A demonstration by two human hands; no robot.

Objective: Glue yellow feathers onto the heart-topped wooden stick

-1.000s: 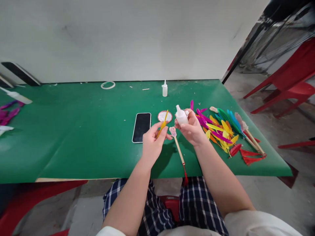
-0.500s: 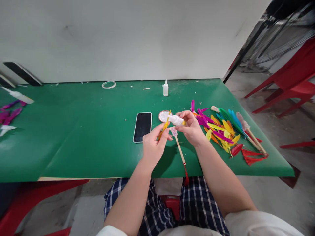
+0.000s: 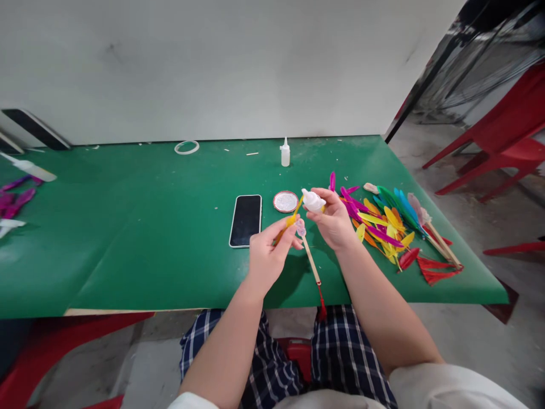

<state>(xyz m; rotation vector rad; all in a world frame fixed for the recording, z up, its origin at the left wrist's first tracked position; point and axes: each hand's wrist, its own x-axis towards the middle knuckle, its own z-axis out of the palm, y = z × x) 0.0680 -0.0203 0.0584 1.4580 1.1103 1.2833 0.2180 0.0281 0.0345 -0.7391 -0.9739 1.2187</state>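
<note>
Tipped rightward since the earlier frame, a yellow feather [image 3: 292, 220] is pinched between thumb and fingers of the left hand [image 3: 269, 247], right of the phone [image 3: 246, 221]. Farther right of it, the right hand's [image 3: 335, 221] fingers curl around a white bottle [image 3: 314, 202], nozzle by the feather's tip; contact cannot be told. A disc [image 3: 285, 201] and tasseled stick [image 3: 311, 259] lie right of the phone, loose feathers [image 3: 385, 237] well right.

1. Soft, rather dim light fell evenly on the wall [image 3: 213, 68].
2. A blurry-edged shadow [image 3: 293, 278] darkened the table [image 3: 170, 238] by the left hand [image 3: 269, 250].
3. The right chair [image 3: 506, 125] looked stretched.
</note>
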